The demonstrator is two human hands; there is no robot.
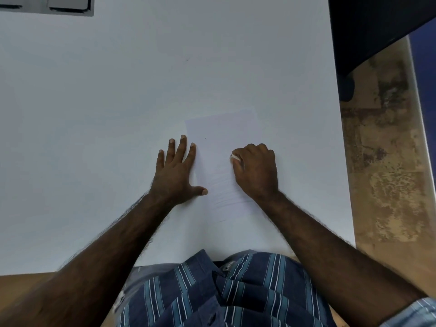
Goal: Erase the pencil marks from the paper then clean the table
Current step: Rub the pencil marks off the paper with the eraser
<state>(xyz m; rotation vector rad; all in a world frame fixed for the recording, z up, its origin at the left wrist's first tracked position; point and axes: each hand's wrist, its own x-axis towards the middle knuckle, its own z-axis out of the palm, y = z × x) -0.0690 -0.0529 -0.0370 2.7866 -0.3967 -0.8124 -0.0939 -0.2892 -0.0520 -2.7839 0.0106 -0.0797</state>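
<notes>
paper [221, 147] flat on surface [94, 114], between both hands. left hand [175, 171] splayed flat, pinning its left edge. right hand [256, 171] curled around white eraser [235, 157], pressed on sheet.

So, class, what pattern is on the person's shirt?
The shirt is dark blue with lighter blue and white stripes, seen best in the head view.

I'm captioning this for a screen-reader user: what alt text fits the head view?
Seen from above, a person's right hand grips a white eraser on a sheet of paper, while the left hand lies flat on the paper's left edge. The paper lies on a white table.
</notes>
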